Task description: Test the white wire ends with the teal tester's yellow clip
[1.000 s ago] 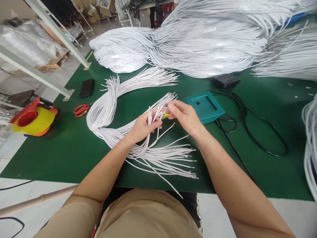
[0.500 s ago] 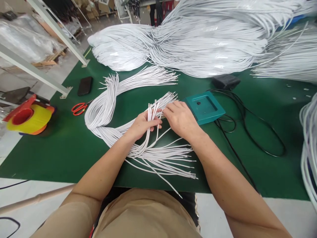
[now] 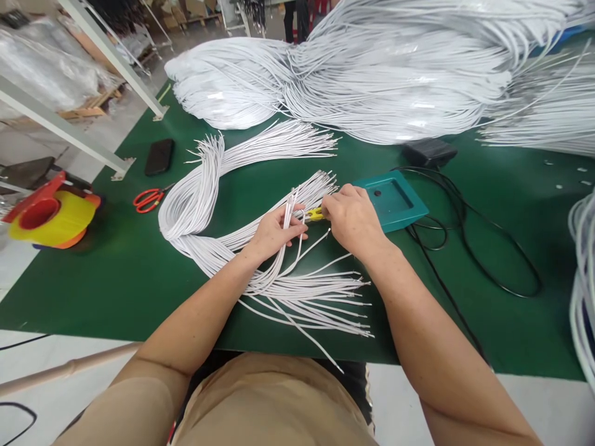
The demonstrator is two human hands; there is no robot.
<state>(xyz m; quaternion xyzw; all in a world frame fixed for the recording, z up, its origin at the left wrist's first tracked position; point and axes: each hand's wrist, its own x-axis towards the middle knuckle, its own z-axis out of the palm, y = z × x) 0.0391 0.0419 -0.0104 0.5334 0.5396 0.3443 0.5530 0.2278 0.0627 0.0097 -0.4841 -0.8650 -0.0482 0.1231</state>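
Several white cables (image 3: 285,238) stand upright between the thumb and fingers of my left hand (image 3: 274,233). My right hand (image 3: 352,217) is closed round a small yellow tool (image 3: 316,214), whose front end points at the cable tips by my left fingers. What the tip touches is too small to tell. Under and beside my left hand lies a looped bundle of white cables (image 3: 186,204), its loose ends (image 3: 325,291) fanned out in front of me. Another group of cable ends (image 3: 320,184) lies just behind my hands.
A teal tray (image 3: 409,214) and black cord (image 3: 453,192) lie right of my right hand. Red-handled scissors (image 3: 147,199), a dark phone-like object (image 3: 158,157) and a tape dispenser (image 3: 51,214) are left. Large white cable bundles (image 3: 395,87) cover the back.
My right hand has moved slightly right, away from my left hand, and the yellow tool now shows between them. The view has shifted a little.
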